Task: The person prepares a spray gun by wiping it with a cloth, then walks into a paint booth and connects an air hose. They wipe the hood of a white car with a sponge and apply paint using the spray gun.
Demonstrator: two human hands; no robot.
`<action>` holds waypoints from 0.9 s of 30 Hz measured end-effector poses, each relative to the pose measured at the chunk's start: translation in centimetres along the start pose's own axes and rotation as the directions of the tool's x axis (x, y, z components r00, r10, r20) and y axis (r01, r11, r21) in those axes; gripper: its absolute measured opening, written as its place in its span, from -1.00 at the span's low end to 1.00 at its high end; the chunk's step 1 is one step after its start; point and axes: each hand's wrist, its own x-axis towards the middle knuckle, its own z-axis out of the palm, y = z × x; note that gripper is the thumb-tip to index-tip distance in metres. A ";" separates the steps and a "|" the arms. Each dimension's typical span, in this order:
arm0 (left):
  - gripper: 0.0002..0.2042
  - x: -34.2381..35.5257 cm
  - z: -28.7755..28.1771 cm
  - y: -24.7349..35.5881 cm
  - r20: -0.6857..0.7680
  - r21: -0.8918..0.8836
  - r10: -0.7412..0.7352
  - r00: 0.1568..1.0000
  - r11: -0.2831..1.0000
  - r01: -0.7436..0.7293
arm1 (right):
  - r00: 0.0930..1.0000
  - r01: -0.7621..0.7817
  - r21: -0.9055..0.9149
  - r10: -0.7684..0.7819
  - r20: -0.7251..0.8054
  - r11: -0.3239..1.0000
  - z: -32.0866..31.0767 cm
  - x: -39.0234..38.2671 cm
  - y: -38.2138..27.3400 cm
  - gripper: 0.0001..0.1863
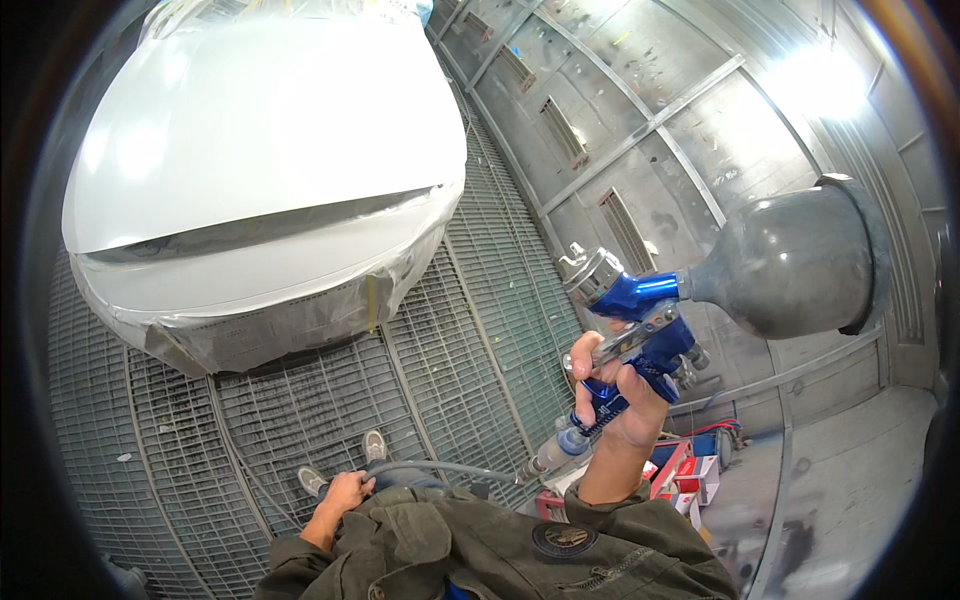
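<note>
My right hand (625,400) is wrapped round the handle of a blue spray gun (655,295), raised at the right. A large grey paint cup (795,262) sits on the gun, tipped toward the right. From the gun's lower end a grey air hose (440,465) runs left across my waist. My left hand (348,490) is closed round the hose, low by my legs. Ahead on the left stands a car front with a white hood (270,130), its lower part masked with paper and film (285,338).
Metal grating (440,360) covers the floor around the car and under my shoes (374,445). A metal booth wall (640,170) with vents runs along the right, with a bright lamp (815,85) on it. Red and white boxes (690,475) stand low at the right, beside my arm.
</note>
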 end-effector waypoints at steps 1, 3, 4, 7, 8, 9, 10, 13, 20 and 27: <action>-0.62 0.0 -0.1 0.0 0.004 0.002 -0.002 1.000 1.000 0.002 | 1.000 0.004 -0.004 -0.004 -0.007 1.000 0.2 0.0 0.0 -0.44; -0.64 -0.1 -0.4 0.4 0.019 0.014 -0.036 0.999 0.999 0.035 | 1.000 0.008 -0.005 -0.008 -0.024 1.000 0.3 0.0 0.0 -0.44; -0.66 -0.1 -0.7 1.0 0.029 0.026 -0.067 0.997 0.997 0.066 | 0.999 0.007 -0.001 -0.007 -0.034 1.000 0.2 -0.1 0.0 -0.44; -0.67 -0.2 -1.0 0.7 0.016 0.059 -0.086 0.996 0.995 0.085 | 0.997 0.023 0.018 -0.022 -0.075 1.000 0.6 0.3 0.1 -0.44; -0.67 -0.2 -1.0 0.3 0.005 0.070 -0.080 0.997 0.994 0.080 | 0.995 0.031 0.026 -0.029 -0.091 0.999 0.8 0.5 0.2 -0.44; -0.67 -0.2 -1.0 0.3 0.010 0.069 -0.076 0.997 0.995 0.075 | 0.995 0.025 0.037 -0.021 -0.093 0.999 0.7 0.3 0.2 -0.44; -0.66 -0.2 -1.1 0.3 0.014 0.068 -0.072 0.997 0.995 0.071 | 0.995 0.018 0.049 -0.013 -0.095 0.999 0.5 0.2 0.2 -0.45; -0.66 0.0 -1.2 -0.1 0.020 0.069 -0.065 0.998 0.996 0.063 | 0.992 0.020 0.064 -0.012 -0.126 0.998 0.8 0.4 0.3 -0.48; -0.69 -0.2 -1.5 0.9 0.018 0.066 -0.100 0.995 0.993 0.099 | 0.992 -0.022 0.047 0.027 -0.121 0.999 0.2 0.0 0.6 -0.47; -0.48 0.8 -8.2 17.4 0.031 -0.199 0.228 0.973 0.956 -0.217 | 0.965 -0.039 -0.112 0.009 -0.261 0.993 2.4 0.5 3.3 -0.54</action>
